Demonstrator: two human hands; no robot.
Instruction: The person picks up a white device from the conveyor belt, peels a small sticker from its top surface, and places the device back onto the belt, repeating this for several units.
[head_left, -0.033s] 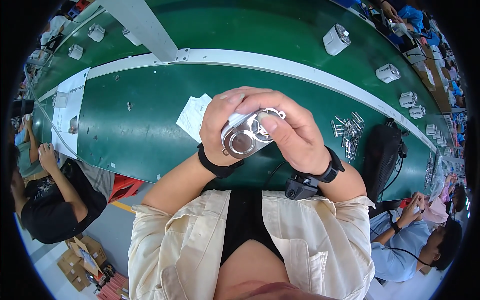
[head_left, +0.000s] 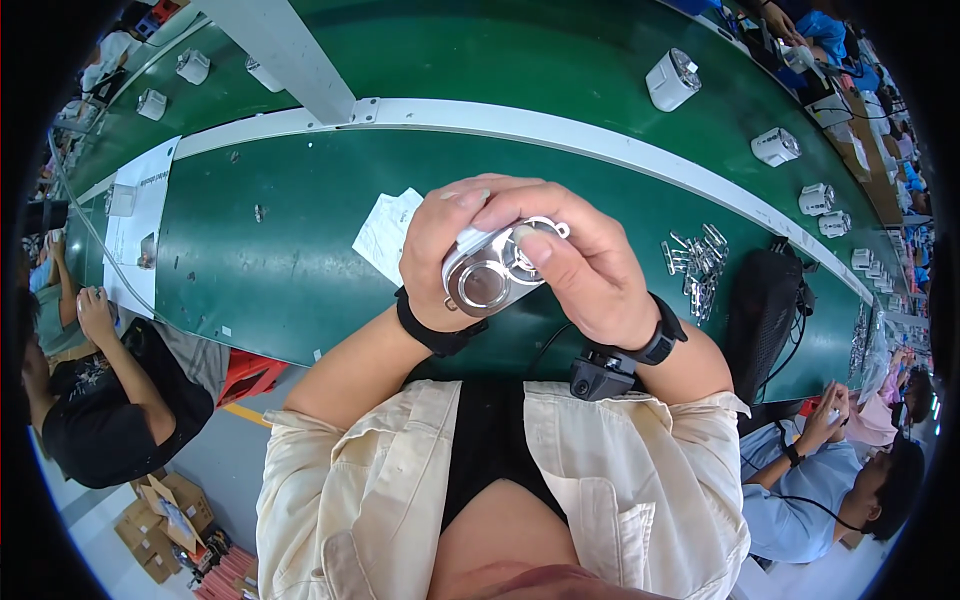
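Grip of both hands wraps snugly around silver device.

Long green worktable, white metal post, white rail, grey floor, yellow floor line

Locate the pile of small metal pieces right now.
In the head view, the pile lies right of centre on the green table, between the person's right hand and the long black object.
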